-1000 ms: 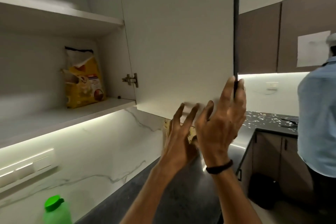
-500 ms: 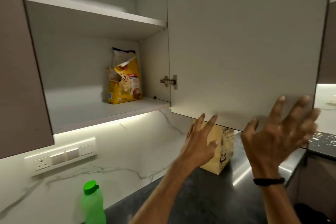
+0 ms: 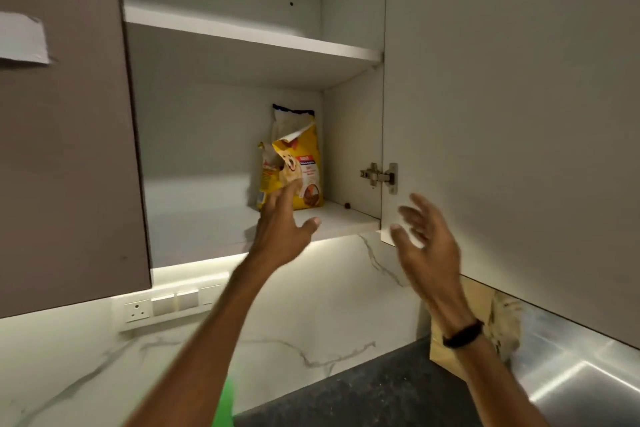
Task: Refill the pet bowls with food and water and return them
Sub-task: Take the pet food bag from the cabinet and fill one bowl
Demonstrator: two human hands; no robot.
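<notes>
Pet food bag (image 3: 294, 163) is seen upright, back right on the lower shelf (image 3: 207, 229). Left hand (image 3: 280, 225) is held up before it, fingers spread, empty; right hand (image 3: 426, 239) likewise, beside the open door (image 3: 502, 114).

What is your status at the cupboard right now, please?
Left hand open, at the bag, contact unclear. Right hand open, by the door. Bag upright on lower shelf, top torn. Nothing in the way.
</notes>
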